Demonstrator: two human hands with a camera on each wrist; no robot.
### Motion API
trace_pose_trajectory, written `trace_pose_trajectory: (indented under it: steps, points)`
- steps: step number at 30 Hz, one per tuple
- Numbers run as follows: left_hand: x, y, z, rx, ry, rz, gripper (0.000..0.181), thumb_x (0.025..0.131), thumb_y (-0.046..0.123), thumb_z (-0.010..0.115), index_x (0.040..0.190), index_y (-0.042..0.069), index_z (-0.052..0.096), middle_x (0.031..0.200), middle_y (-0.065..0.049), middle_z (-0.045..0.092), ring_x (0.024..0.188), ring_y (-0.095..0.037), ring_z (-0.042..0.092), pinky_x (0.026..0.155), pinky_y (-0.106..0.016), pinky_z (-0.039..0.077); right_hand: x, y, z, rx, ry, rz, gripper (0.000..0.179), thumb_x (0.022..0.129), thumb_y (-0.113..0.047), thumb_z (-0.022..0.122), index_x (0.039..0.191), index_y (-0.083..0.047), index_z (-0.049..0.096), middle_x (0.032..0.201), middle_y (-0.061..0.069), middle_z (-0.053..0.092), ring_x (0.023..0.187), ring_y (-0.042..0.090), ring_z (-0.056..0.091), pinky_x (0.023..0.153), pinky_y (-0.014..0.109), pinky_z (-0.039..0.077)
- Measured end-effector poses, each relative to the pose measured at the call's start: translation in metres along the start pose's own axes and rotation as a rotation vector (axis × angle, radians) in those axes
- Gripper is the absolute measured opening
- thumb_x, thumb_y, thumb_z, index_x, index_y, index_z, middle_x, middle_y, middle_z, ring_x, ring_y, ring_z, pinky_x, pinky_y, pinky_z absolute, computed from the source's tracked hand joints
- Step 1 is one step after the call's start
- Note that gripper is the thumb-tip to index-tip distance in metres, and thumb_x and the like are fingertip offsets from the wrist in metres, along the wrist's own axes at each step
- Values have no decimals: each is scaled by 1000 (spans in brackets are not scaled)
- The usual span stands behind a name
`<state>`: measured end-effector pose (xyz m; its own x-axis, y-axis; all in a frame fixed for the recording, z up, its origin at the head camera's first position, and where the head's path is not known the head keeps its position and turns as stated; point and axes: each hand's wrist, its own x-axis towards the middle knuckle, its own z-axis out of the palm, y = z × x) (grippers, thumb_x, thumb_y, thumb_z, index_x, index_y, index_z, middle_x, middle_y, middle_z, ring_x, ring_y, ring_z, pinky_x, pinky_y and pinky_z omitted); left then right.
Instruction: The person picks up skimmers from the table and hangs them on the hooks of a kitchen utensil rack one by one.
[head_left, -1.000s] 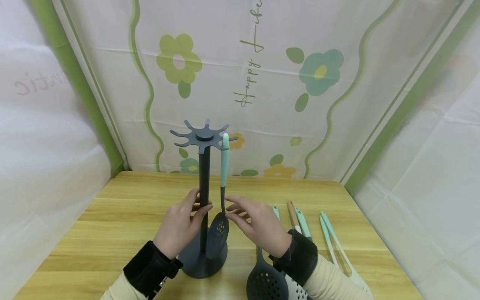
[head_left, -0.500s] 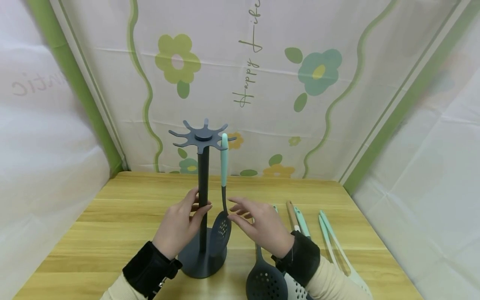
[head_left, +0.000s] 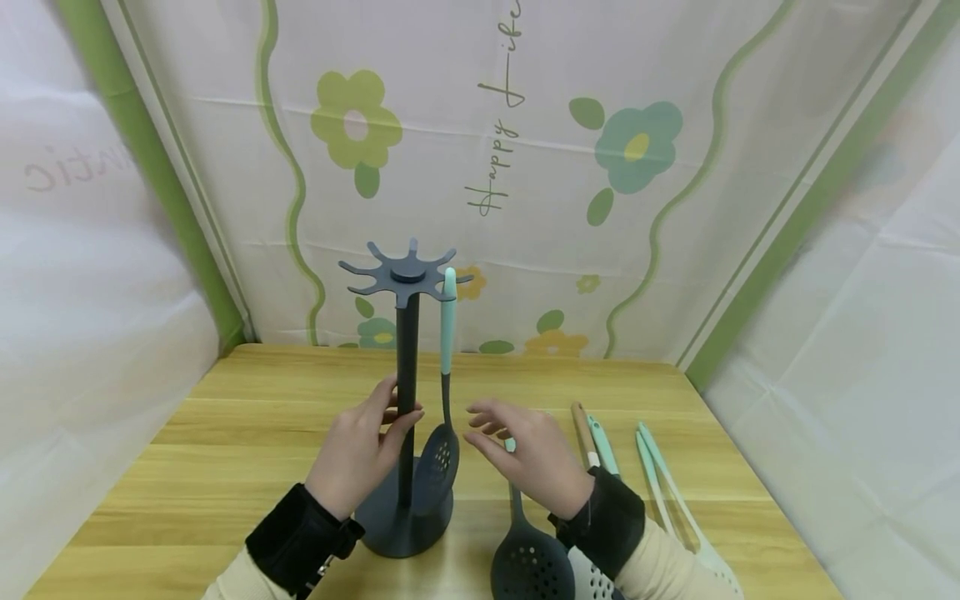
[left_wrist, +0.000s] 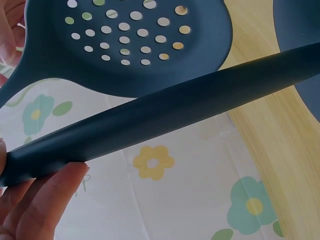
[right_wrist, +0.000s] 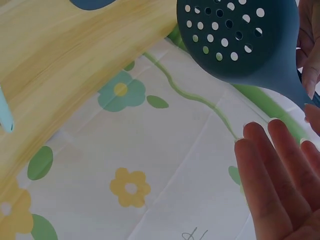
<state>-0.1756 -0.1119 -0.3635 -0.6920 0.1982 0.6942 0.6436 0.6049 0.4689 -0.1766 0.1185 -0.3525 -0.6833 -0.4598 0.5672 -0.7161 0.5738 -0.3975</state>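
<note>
A dark utensil stand (head_left: 407,350) rises from a round base, with a ring of hooks on top. My left hand (head_left: 362,446) grips its post partway up; in the left wrist view the fingers (left_wrist: 52,200) curl round the post. From a right-side hook hangs a slotted spoon (head_left: 447,333) with a mint handle and a dark perforated bowl (left_wrist: 130,45). Just right of that spoon, apart from it, my right hand (head_left: 528,450) hovers with relaxed fingers (right_wrist: 260,185) and holds nothing.
On the wooden table (head_left: 247,467) at the right lie a dark skimmer (head_left: 532,567), a white perforated tool (head_left: 592,575), a wooden-ended handle (head_left: 583,429), a mint handle (head_left: 603,442) and tongs (head_left: 675,492). A flowered cloth (head_left: 480,150) hangs behind.
My right hand has drawn away from the slotted spoon toward the right. The spoon swung slightly right, then back. My left hand keeps its grip on the post.
</note>
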Motion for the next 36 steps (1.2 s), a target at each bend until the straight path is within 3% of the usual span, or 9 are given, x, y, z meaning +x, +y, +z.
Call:
trace_pose_trajectory:
  steps: [11, 30, 31, 33, 35, 36]
  points:
    - [0, 1, 0, -3, -8, -12, 29, 95, 13, 64, 121, 1, 59, 97, -11, 76, 83, -27, 74, 65, -32, 62, -5, 5, -1, -45, 7, 37, 25, 92, -20, 70, 113, -6, 71, 90, 2, 77, 73, 8, 69, 63, 25, 58]
    - [0, 0, 1, -2, -14, -22, 31, 94, 12, 65, 122, -1, 58, 96, -11, 75, 83, -27, 74, 65, -34, 62, -17, 20, 0, -101, 23, 80, 20, 90, -19, 72, 106, -8, 73, 80, -2, 73, 63, -1, 58, 58, 26, 55]
    - [0, 0, 0, -2, -14, -25, 31, 95, 12, 64, 122, -1, 58, 96, -11, 75, 83, -27, 74, 65, -34, 63, -18, 22, 0, -114, 22, 89, 20, 89, -19, 73, 106, -9, 74, 80, -3, 72, 63, -2, 57, 58, 27, 56]
    - [0, 0, 0, -5, -15, -31, 31, 95, 12, 64, 122, -1, 58, 95, -11, 75, 83, -27, 74, 65, -34, 63, -20, 23, -1, -153, 24, 105, 20, 88, -20, 74, 106, -11, 75, 79, -5, 72, 62, -3, 56, 76, 40, 58]
    - [0, 0, 0, -8, -17, -32, 31, 95, 13, 64, 122, -1, 59, 95, -11, 74, 83, -27, 74, 65, -34, 63, -22, 25, -2, -190, 26, 124, 21, 87, -22, 75, 106, -13, 75, 78, -8, 71, 62, -5, 54, 93, 57, 50]
    - [0, 0, 0, -11, -16, -31, 31, 95, 13, 64, 122, -1, 58, 95, -11, 74, 83, -27, 74, 65, -34, 62, -23, 26, -2, -201, 26, 131, 21, 87, -22, 75, 106, -13, 75, 77, -8, 71, 62, -6, 54, 92, 60, 49]
